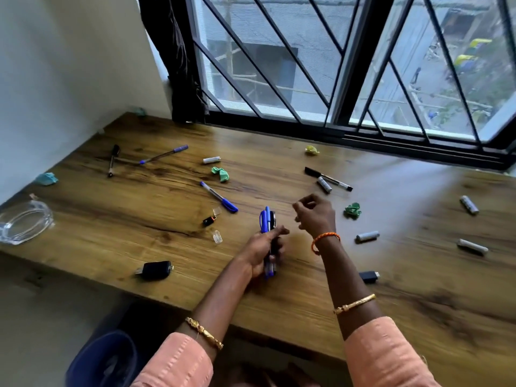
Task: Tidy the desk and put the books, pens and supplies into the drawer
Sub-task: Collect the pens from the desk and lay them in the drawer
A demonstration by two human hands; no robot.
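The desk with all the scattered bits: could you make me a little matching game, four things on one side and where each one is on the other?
Things:
1. bundle of pens
2. glass ashtray
3. yellow paper ball
4. blue bin

Places:
A. under the desk, front left
B. far side, near the window
C. gripped in the left hand
D. left edge of the desk

Pairs: 1-C, 2-D, 3-B, 4-A
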